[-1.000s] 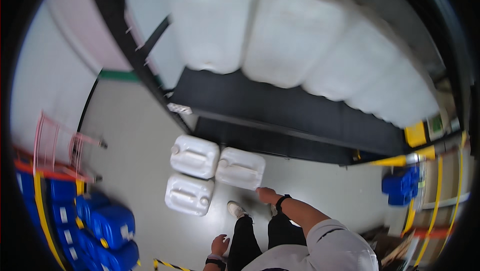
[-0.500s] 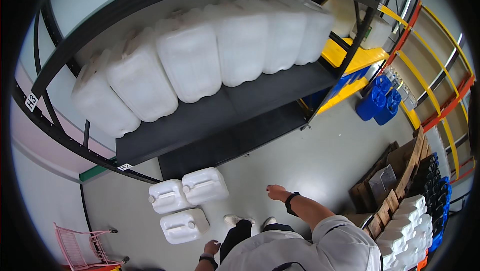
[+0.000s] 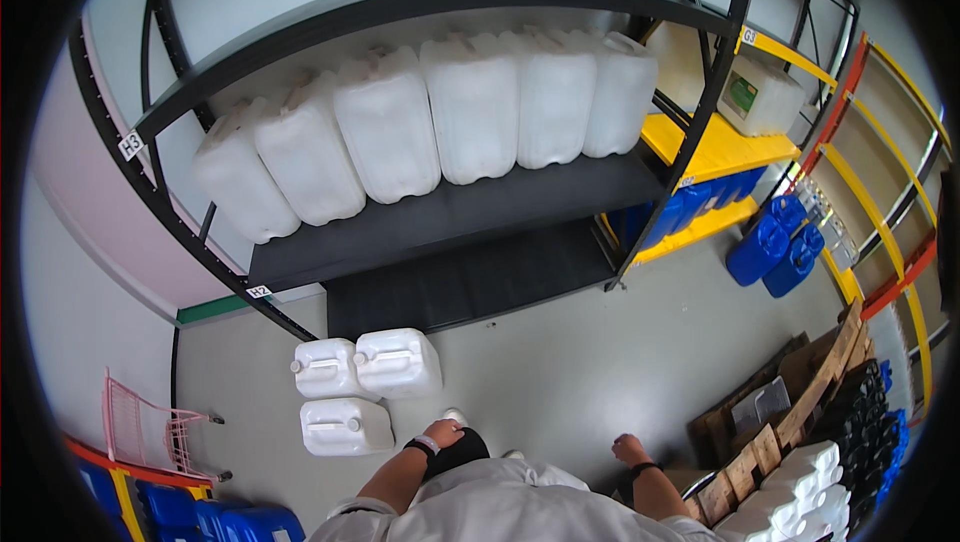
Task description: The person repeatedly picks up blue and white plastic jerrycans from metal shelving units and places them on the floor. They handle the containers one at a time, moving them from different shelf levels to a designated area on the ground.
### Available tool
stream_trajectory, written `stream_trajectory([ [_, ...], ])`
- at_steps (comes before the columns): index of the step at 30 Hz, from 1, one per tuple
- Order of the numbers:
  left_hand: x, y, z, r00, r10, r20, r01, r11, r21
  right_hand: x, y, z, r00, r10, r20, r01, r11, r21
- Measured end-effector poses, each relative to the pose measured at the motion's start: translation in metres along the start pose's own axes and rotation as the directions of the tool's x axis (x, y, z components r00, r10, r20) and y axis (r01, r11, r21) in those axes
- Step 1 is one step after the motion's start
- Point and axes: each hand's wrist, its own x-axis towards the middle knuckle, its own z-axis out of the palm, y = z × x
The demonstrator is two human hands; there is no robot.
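Note:
My left hand (image 3: pixel 444 432), with bands at its wrist, hangs in front of my dark trouser leg, its fingers loosely curled and no object visible in it. Off to the right, my right hand (image 3: pixel 630 450) is held over the grey floor, fingers curled in and holding nothing that shows. Nearest to my left hand are three white plastic jerrycans on the floor: a front one (image 3: pixel 347 428), a back left one (image 3: pixel 328 368) and a back right one (image 3: pixel 399 363). Each has a moulded handle on top. Neither hand touches them.
A black shelf rack (image 3: pixel 460 204) ahead bears a row of large white jerrycans (image 3: pixel 475 112). Blue jerrycans (image 3: pixel 765 247) stand by the yellow shelf (image 3: pixel 720 150). At right are wooden pallets (image 3: pixel 770 457) and white containers (image 3: pixel 790 492); at left, a pink cart (image 3: pixel 150 432).
My right hand has come back from its forward reach and moved right. My left hand has swung forward to my leg. The view has shifted, showing blue containers at lower left.

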Motion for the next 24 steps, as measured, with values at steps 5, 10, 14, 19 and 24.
stream_trajectory([
  [5,0.043,0.035,0.009,0.989,0.044,0.141,-0.065,0.987,0.149,0.001,0.058,0.049,0.975,-0.207,0.085,0.224,0.920,-0.321],
  [10,0.092,0.066,0.013,0.949,0.080,0.305,-0.183,0.928,0.325,-0.002,0.083,0.056,0.998,0.044,0.044,-0.058,0.914,0.401],
  [14,0.152,0.100,0.022,0.910,0.088,0.406,-0.266,0.874,0.406,-0.023,0.096,0.011,0.988,0.127,-0.091,-0.077,0.903,0.423],
  [19,0.239,0.199,0.027,0.866,0.200,0.457,-0.406,0.816,0.411,-0.021,0.161,-0.050,0.947,0.320,-0.024,-0.266,0.825,0.499],
  [24,0.309,0.315,0.029,0.853,0.290,0.434,-0.442,0.843,0.306,-0.011,0.213,-0.074,0.842,0.515,0.159,-0.456,0.525,0.719],
])
